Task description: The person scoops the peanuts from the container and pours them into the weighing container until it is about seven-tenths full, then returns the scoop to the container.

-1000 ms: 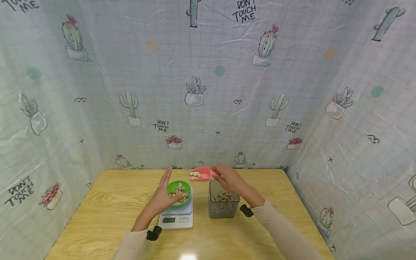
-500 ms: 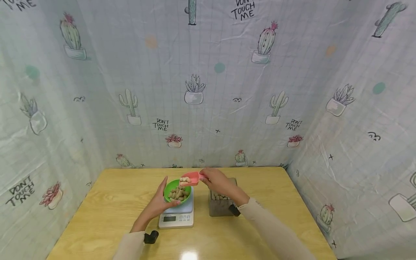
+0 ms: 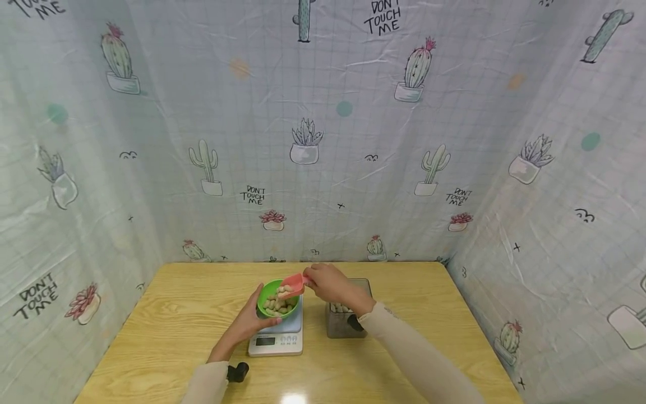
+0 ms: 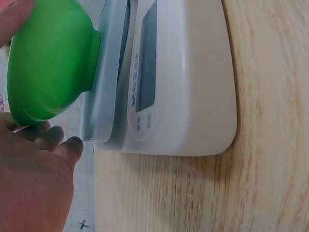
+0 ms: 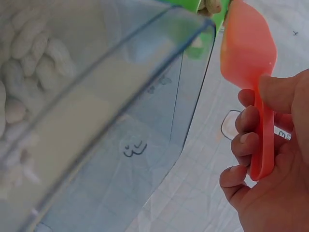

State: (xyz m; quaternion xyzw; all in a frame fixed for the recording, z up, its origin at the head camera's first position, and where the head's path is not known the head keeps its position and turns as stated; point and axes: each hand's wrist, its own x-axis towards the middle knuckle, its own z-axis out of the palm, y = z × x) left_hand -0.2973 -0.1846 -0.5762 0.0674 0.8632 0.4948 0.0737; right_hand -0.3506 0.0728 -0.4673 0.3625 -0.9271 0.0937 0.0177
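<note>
My right hand [image 3: 329, 281] grips a pink scoop [image 5: 248, 43] by its handle, fingers curled round it and thumb on top. The scoop is tilted over the green bowl [image 4: 53, 63], with a few peanuts [image 3: 285, 290] at its lip. More peanuts [image 3: 276, 306] lie inside the bowl, which stands on the platform of a white kitchen scale [image 3: 275, 345]. Around the bowl's left side my left hand [image 3: 246, 322] holds it, thumb at the near rim and fingers along the far side. In the left wrist view the bowl's foot meets the scale platform.
A grey see-through container [image 3: 346, 326] of peanuts stands right of the scale, partly under my right forearm. Both rest on a wooden table [image 3: 166, 314]. A cactus-print curtain [image 3: 323, 185] rises behind and at both sides.
My right hand has moved left from above the container, bringing the scoop over the bowl and tilting it down. My left hand has closed in around the bowl.
</note>
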